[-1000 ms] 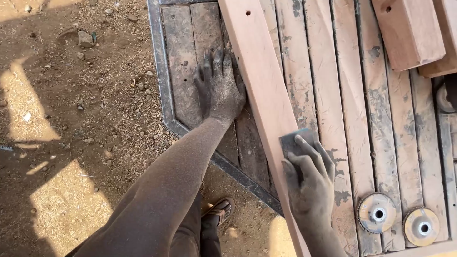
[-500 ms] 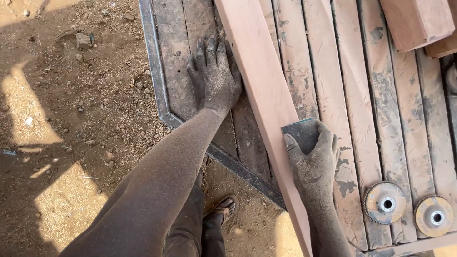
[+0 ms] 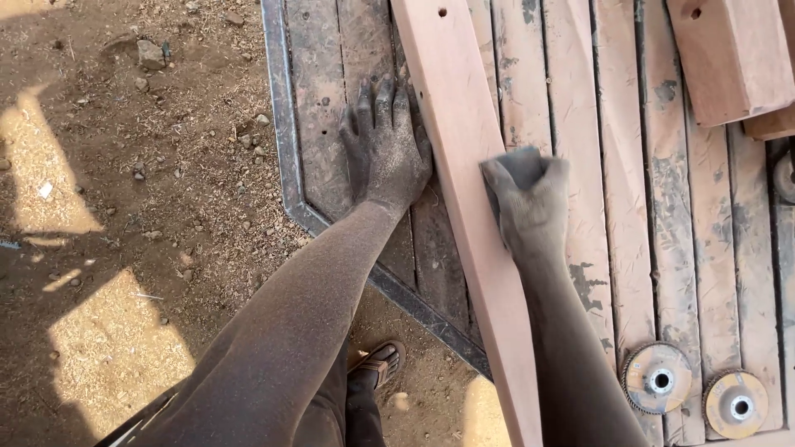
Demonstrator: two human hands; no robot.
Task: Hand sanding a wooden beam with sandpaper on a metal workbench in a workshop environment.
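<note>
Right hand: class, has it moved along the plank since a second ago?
Yes. The right hand, gripping a grey pad, has slid up the plank, away from the discs and almost level with the left hand.

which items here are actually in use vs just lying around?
In use:
- long wooden plank
- grey sanding pad, gripped by right hand on the plank
- left hand, flat on the slatted workbench beside the plank

Lying about:
- two flap discs at the bench's near edge
- wooden blocks at the far right
</note>
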